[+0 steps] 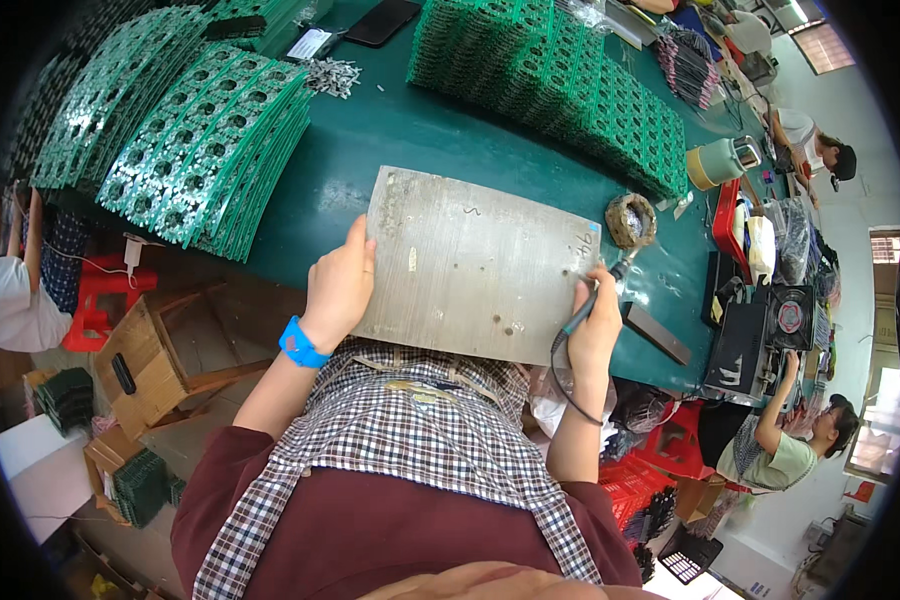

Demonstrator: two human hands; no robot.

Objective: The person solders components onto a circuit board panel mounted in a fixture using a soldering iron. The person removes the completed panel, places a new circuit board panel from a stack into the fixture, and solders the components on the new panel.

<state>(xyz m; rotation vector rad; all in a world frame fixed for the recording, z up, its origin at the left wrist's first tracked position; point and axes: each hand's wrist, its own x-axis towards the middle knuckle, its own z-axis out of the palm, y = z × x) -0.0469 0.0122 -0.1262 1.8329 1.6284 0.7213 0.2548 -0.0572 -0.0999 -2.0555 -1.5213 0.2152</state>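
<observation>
A flat grey rectangular plate, scuffed and with a few small dark spots, lies tilted in front of me at the table's near edge. My left hand, with a blue band on its wrist, grips the plate's left edge. At the plate's right edge, my right hand is closed around a soldering iron with a dark cable, its fingers also against the plate. The iron's tip points toward a round, crusted brown dish on the table, just beyond that hand.
Green circuit boards stand in stacks at left and in a long row at the back. A pale green canister, a dark bar and a black fan box are at right. Co-workers sit beyond.
</observation>
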